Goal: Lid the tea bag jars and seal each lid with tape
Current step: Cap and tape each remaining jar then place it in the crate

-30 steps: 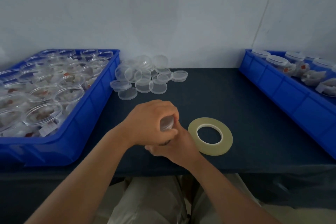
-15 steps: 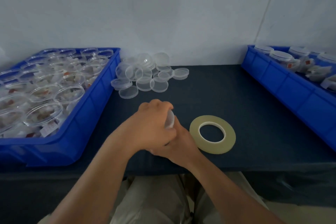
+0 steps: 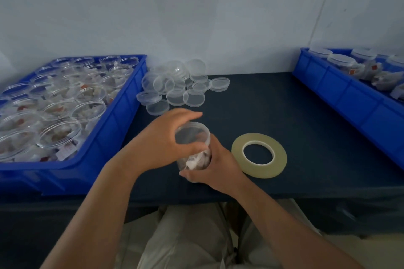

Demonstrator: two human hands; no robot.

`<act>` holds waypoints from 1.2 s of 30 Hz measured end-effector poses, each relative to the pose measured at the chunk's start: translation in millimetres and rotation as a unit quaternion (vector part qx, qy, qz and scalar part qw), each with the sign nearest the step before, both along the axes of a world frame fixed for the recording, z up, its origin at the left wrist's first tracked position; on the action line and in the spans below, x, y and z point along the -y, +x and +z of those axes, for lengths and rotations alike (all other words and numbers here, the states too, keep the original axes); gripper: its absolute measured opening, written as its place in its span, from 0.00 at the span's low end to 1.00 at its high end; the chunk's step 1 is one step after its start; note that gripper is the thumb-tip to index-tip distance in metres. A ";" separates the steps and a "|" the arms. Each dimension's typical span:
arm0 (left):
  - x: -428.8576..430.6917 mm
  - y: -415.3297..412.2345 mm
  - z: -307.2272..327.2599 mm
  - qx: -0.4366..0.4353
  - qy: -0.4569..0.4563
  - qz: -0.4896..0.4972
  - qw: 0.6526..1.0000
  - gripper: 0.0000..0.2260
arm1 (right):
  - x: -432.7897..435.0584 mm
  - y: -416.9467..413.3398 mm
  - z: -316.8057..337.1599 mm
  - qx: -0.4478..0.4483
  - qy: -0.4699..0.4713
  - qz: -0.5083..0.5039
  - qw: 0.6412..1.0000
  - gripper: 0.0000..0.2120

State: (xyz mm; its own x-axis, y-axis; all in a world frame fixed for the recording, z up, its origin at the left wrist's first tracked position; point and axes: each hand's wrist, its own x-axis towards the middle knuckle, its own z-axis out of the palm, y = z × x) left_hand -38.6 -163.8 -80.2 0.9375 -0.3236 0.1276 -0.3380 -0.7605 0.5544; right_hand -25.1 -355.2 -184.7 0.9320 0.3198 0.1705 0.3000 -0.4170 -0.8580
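A clear jar (image 3: 195,160) with tea bags inside sits in front of me above the dark table (image 3: 273,105). My right hand (image 3: 215,165) grips its body from the right and below. My left hand (image 3: 161,137) holds the clear lid (image 3: 192,133) on the jar's top, fingers curled round the rim. A flat roll of pale tape (image 3: 259,154) lies on the table just right of my hands.
A blue bin (image 3: 105,133) at the left holds several open jars of tea bags. A pile of loose clear lids (image 3: 181,89) lies behind my hands by the wall. Another blue bin (image 3: 349,94) at the right holds lidded jars.
My left hand has shifted back from covering the jar, so the lid and jar top show now. The jar is tilted more toward me.
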 end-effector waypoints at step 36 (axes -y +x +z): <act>47.8 0.3 -37.4 0.147 -0.034 0.120 0.981 0.24 | -3.6 8.4 -13.4 0.040 -0.013 -0.047 0.998 0.41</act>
State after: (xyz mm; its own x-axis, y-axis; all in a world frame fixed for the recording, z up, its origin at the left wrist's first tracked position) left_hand -38.3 -211.6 -117.6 0.9049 -0.0798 0.4182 -0.3072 -0.8023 0.5118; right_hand -16.7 -351.5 -198.2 0.9421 0.2365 0.2378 0.3250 -0.4684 -0.8216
